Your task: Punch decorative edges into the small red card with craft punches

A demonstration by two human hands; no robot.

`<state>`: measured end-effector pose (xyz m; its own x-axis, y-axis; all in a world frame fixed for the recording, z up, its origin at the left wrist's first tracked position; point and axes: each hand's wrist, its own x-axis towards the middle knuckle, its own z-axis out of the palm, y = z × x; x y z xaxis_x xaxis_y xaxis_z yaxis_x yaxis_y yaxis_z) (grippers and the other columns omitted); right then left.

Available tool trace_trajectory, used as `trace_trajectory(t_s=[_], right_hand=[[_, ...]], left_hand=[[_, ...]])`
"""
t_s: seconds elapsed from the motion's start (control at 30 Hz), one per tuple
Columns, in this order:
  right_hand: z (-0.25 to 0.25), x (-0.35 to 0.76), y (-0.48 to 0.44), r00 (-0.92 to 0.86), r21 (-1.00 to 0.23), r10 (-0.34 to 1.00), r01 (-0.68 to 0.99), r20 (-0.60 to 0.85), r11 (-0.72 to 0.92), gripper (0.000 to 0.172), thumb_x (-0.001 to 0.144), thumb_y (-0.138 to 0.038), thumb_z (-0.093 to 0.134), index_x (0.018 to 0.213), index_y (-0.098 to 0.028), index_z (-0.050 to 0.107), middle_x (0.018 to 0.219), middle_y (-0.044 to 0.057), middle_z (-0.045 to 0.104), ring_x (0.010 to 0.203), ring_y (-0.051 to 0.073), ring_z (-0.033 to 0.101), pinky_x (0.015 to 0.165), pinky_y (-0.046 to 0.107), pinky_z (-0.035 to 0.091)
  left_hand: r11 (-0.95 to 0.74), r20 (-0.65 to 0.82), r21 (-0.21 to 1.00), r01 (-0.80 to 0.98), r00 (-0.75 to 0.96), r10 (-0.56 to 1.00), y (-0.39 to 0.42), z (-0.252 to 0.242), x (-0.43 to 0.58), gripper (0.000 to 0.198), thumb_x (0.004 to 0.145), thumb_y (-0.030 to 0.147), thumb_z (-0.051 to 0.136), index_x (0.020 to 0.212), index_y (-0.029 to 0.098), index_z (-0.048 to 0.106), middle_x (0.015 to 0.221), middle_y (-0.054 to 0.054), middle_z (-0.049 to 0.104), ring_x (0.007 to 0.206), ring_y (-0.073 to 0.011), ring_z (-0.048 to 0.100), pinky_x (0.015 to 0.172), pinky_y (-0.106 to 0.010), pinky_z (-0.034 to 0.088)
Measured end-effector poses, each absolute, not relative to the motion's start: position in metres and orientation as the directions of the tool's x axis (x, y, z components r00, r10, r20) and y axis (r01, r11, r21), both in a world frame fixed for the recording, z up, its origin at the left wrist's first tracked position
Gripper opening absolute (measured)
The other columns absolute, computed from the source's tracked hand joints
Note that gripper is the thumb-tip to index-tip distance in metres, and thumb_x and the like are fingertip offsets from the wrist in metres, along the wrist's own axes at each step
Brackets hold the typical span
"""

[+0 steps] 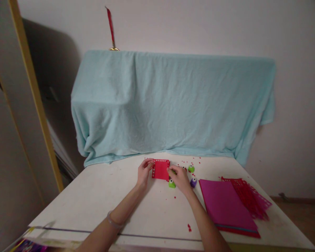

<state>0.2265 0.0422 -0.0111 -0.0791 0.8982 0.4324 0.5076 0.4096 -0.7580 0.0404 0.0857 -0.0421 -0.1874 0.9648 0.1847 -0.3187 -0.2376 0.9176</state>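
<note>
A small red paper square (161, 170) lies near the far side of the white table, with punched shapes along its left, top and right edges. My left hand (145, 171) pinches its left edge near the top corner. My right hand (179, 177) has its fingers closed at the right edge; a bit of yellow-green shows under them, too covered to make out. Close below that hand stands a green craft punch (172, 183) with an eye-like knob. A purple craft punch (193, 182) and another green punch (191, 168) are just to its right.
On the right lies a stack of magenta and red paper (227, 204), beside a pile of punched red strips (252, 197). Red paper bits (189, 228) are scattered about the table (99, 199). Behind it hangs a light blue cloth (173, 105).
</note>
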Motion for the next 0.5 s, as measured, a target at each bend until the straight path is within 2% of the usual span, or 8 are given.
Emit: trace_trajectory(t_s=[0.5], right_hand=[[-0.0099,0.2263,0.0415,-0.092,-0.752,0.894,0.507,0.439,0.421,0.025,0.085,-0.028,0.049,0.068,-0.019,0.065,0.063,0.0,0.065,0.062,0.016,0.058,0.061,0.023,0.039]], left_hand=[[-0.214,0.164,0.93,-0.3,-0.182,0.969,0.0889,-0.0427,0.0396,0.024,0.066,0.031,0.073,0.085,0.017,0.07,0.079,-0.005,0.067,0.072,-0.0162,0.06,0.067,-0.028,0.045]])
